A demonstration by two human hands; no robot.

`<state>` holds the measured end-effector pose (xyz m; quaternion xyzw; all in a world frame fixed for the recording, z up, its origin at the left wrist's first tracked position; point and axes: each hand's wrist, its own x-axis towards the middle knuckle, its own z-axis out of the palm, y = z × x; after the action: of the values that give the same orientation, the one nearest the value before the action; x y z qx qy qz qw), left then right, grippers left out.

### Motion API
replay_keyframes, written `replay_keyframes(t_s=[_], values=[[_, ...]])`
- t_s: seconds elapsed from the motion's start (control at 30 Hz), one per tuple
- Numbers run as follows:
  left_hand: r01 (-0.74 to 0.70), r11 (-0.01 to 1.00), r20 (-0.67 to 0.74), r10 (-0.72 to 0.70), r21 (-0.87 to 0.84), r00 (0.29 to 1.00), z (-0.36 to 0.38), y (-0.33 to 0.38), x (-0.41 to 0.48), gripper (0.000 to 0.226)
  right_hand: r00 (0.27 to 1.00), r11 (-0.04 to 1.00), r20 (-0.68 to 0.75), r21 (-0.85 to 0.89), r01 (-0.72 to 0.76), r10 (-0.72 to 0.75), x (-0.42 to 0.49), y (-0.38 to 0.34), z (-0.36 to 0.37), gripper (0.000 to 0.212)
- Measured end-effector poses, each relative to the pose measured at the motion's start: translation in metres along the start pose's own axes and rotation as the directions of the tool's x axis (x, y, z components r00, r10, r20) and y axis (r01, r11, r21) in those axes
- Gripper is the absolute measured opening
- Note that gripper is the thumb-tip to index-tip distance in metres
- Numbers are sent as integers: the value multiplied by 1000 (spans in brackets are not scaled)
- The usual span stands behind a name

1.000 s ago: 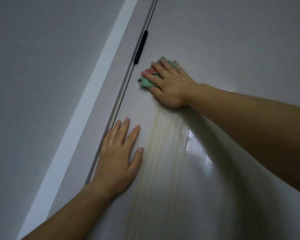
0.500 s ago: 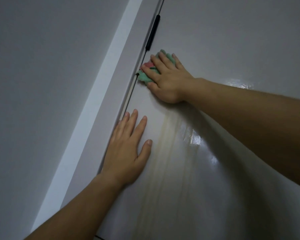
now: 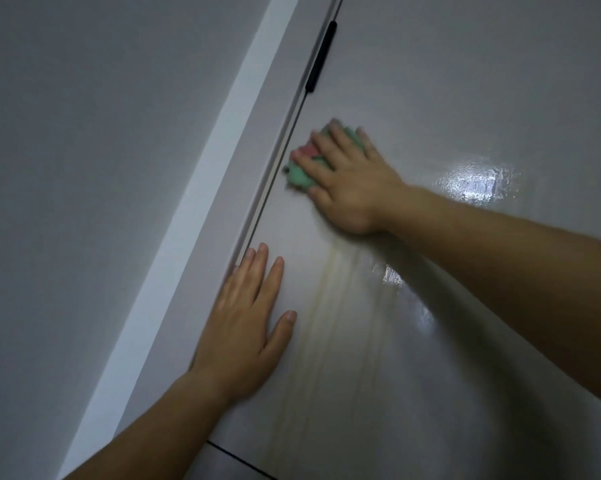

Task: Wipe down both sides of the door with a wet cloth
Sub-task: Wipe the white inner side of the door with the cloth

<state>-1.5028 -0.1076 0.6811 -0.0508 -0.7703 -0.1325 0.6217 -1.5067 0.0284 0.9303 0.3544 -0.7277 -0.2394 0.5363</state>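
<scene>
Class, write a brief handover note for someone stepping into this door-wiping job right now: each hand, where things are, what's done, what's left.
Hands: left hand flat on the door beside its hinge edge, bracing. The right hand presses the green-and-pink cloth against the door below the black hinge.
Done: wet sheen right of the cloth.
To do: yellowish streaks below it; the other side is out of view.

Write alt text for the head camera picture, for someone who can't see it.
A person's right hand presses a green and red cloth flat against a pale door, close to its hinge edge below a black hinge. The left hand lies flat on the door lower down, beside yellowish streaks running down the wet, shiny surface.
</scene>
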Motion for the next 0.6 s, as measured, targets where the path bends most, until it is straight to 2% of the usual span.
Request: replay_keyframes(t_s=[0.07,0.13,0.27,0.33,0.47,0.5,0.53,0.6], values=[[11,1000,-1,-11,11,1000,2,1,-8,72,989,989,15,16,146,-146,-26,-18,11,64],[37,999,-6,-37,3,999,3,3,-10,72,984,984,31,9,177,-177,-26,-13,11,63],[88,996,-47,-89,-19,995,5,11,-4,68,998,998,6,1,-58,58,9,2,-3,61],[115,993,-48,-116,-35,992,6,13,-2,66,996,996,-9,3,-92,92,8,-8,-1,62],[110,992,-61,-114,-61,992,7,11,-1,66,987,988,23,10,157,-157,-37,-23,15,64],[106,992,-66,-110,-68,992,8,11,-2,67,984,984,31,-4,176,-176,-41,-14,14,65],[102,992,-72,-108,-76,992,9,10,-3,67,990,990,30,-17,141,-140,-39,0,10,66],[96,991,-80,-103,-92,991,10,9,-4,67,999,999,-2,-29,-46,46,-27,35,0,68]])
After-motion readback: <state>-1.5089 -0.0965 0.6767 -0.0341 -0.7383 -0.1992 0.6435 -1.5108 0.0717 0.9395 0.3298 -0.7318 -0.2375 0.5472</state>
